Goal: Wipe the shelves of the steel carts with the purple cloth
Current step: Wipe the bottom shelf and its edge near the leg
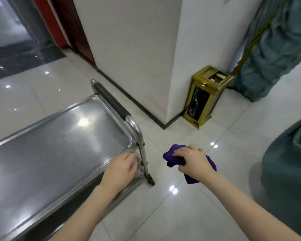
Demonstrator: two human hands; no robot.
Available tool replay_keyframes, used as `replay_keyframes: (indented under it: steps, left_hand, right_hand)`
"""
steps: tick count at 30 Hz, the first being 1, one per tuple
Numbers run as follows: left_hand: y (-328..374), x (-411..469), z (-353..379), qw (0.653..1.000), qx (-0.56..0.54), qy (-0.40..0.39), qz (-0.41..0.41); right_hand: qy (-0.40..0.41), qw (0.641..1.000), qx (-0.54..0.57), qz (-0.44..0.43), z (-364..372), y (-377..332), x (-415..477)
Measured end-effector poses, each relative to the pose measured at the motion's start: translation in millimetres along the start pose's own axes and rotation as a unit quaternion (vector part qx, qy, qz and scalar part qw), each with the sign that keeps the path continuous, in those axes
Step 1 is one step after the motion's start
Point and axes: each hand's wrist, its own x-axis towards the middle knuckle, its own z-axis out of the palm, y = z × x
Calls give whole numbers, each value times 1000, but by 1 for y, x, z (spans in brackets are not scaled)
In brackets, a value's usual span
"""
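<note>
We see the steel cart (59, 145) at the left, its top shelf a shallow rimmed tray whose long axis runs from lower left up to the right, ending at a push handle (111, 101) with a black grip. The tray holds nothing but glare, and the frame edge cuts off its near end. Only a dark sliver of a lower shelf shows underneath. A gold waste bin (203, 98) stands against the white pillar's corner; what lies in its top opening is too small to tell. Our left hand (119, 168) curls its fingers over the shelf's near right corner, beside the upright post. Our right hand (193, 160) clutches the bunched purple cloth (171, 158) above the floor tiles, apart from the cart.
</note>
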Motion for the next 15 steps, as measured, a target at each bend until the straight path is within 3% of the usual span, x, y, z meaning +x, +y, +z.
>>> replay_keyframes:
  steps: [7,15]
  left_hand:
    - [14,140,-43,995,13,101,7]
    - [-38,313,-34,996,18,75,-35]
  right_hand:
    - [56,998,-33,-19,-96,49,90]
    - [77,992,-31,-99,-158,65,256]
